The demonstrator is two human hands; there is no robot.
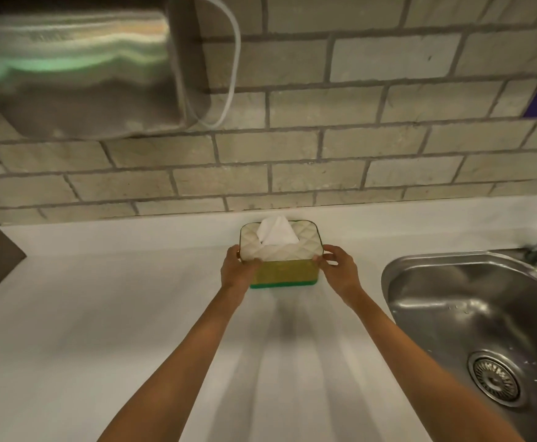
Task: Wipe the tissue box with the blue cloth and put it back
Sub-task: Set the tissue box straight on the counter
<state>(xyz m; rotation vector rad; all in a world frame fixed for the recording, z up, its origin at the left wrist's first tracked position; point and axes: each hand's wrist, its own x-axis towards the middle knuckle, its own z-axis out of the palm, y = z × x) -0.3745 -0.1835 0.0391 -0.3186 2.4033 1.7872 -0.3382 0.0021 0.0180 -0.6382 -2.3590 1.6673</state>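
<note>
Tissue box: the tissue box (279, 255) stands upright at the back of the white table (101, 330), close to the brick wall (324, 154), with a white tissue (276, 231) poking up from its quilted lid and a green band along its base.
Long axis: it runs left to right across your view, parallel to the wall, so each short end faces one of your hands.
Left hand: your left hand (236, 271) clasps the left end, fingers curled round the near corner of the lid, thumb side pressed to the box.
Right hand: your right hand (340, 269) pinches the right end near the top edge, fingertips on the lid's corner, the other fingers loosely bent.
Nearer hand: neither; both arms reach out about evenly, and the box sits straight ahead between them.
Blue cloth: you cannot see it anywhere in this view.
Stage: whether you are lifting the box to wipe it or setting it back cannot be told; with no cloth in sight, setting it back seems likelier.
Surroundings: the steel sink (471, 314) lies to your right, well apart from the box; a metal dispenser (79, 74) hangs on the wall up to your left.
Watch for: the loose tissue snagging under your fingers.
</note>
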